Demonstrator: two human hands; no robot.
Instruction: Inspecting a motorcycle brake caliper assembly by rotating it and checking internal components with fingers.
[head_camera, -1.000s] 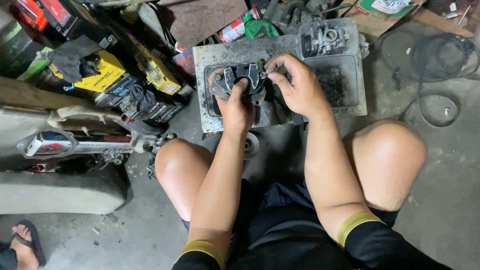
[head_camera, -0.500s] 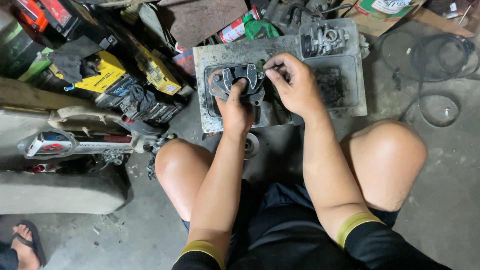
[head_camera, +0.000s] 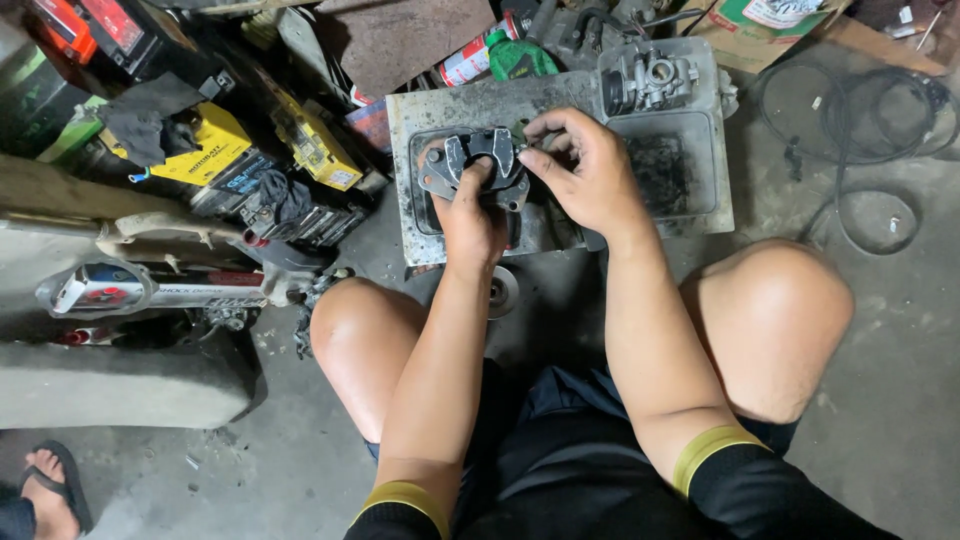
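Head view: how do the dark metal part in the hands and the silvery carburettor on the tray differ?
The dark metal part is flat, blackish and held by the left hand and right hand; the carburettor is chunky, pale silver and untouched. The part is over the tray's left recess, the carburettor at its top right. Both are grimy metal.

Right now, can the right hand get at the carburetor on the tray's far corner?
Probably yes: the right hand sits just short of the carburetor, nothing between them, though its fingers are busy on the metal part.
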